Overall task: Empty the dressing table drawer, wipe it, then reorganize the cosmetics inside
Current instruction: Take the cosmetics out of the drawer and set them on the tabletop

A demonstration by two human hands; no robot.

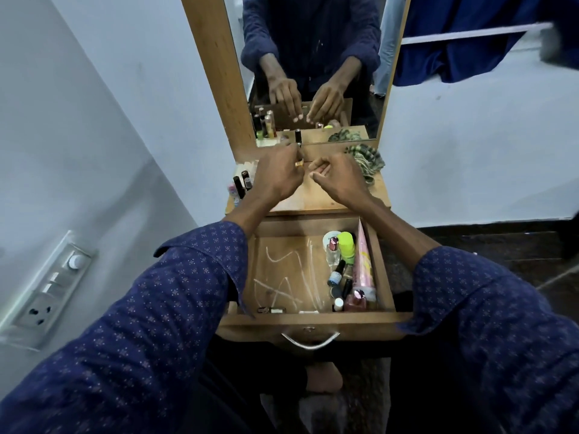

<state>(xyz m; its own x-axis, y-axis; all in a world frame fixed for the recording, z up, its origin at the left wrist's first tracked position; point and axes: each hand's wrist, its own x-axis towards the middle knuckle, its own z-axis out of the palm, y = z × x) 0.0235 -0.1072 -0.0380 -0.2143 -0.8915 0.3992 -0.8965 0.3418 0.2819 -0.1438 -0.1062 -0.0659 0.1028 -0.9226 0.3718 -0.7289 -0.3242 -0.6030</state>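
The wooden drawer [387, 277] is pulled out below the dressing table top [316, 198]. Its cosmetics lie along the right side: a long pink tube [363, 261], a neon yellow bottle [346, 244], a white jar [329, 238] and several small nail polish bottles [336, 272]. White scratch marks cross the bare drawer floor. My left hand [279, 173] is over the table top near the mirror, pinching a small black tube with a gold band [299, 163]. Beside it, my right hand [340, 180] has loosely curled fingers, and I see nothing in them.
Several dark bottles [241, 183] stand at the table top's left edge. A green patterned cloth [366, 159] lies at its right, against the mirror [313, 73]. A few tiny items [272, 310] sit at the drawer's front left. A switch panel [47, 286] is on the left wall.
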